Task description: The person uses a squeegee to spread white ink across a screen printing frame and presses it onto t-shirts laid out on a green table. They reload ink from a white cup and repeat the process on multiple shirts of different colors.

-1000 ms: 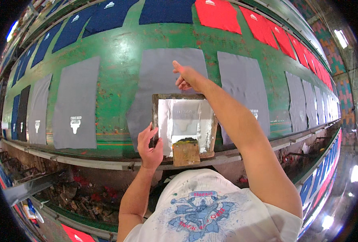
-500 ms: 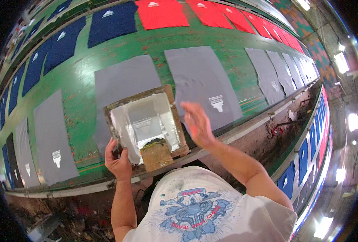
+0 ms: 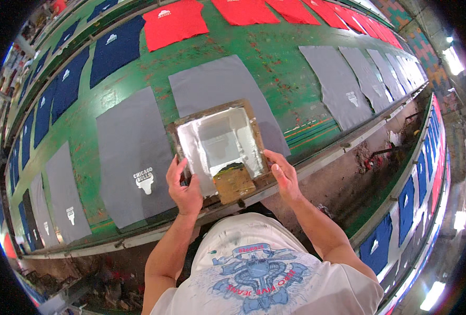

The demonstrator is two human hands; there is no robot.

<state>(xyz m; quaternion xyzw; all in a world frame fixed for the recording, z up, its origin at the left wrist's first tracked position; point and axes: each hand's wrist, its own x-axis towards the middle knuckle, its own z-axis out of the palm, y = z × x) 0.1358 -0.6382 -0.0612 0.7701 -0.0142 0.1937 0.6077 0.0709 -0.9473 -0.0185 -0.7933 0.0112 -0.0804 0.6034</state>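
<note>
A wooden-framed printing screen [image 3: 210, 112] with white ink smeared round its mesh is between my two hands, over a grey fabric panel [image 3: 212, 79]. Whether it rests on the panel or hangs just above cannot be told. The panel's lower part is hidden beneath it. Inside the near side of the frame leans a brown, ink-stained squeegee [image 3: 235, 186]. My left hand [image 3: 186, 192] grips the near left corner, thumb and fingers apart around the wood. My right hand [image 3: 285, 177] holds the right side near its lower corner. Left of the screen lies another grey panel [image 3: 128, 131] with a white print.
The long green table [image 3: 275, 73] bears more grey panels, with navy panels [image 3: 118, 50] and red panels [image 3: 175, 23] along its far side. A metal rail [image 3: 317, 163] runs along the near edge. To the right, another table holds navy panels [image 3: 376, 241].
The screen has moved right, from one grey panel to the neighbouring one, uncovering a white print. My right hand, apart from the frame before, now holds its right side. The view has shifted.
</note>
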